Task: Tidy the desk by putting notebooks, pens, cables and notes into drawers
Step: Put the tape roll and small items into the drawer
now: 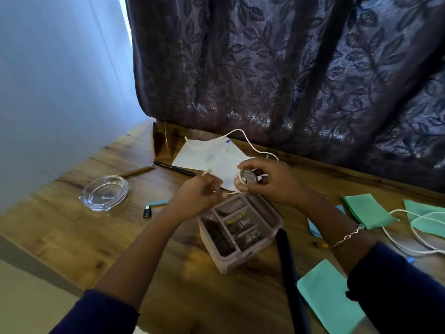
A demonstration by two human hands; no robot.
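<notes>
Left hand [199,192], right hand [271,182], both holding cable [238,130]

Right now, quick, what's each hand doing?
Left hand: closed, pinching the white cable.
Right hand: closed, holding the round charger disc.

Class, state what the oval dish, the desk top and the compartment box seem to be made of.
Oval dish: clear glass, glossy; see-through with bright highlights.
Desk top: wood or wood-look laminate, satin; grain and knots.
Compartment box: probably plastic, matte, faintly translucent; thin moulded dividers.
</notes>
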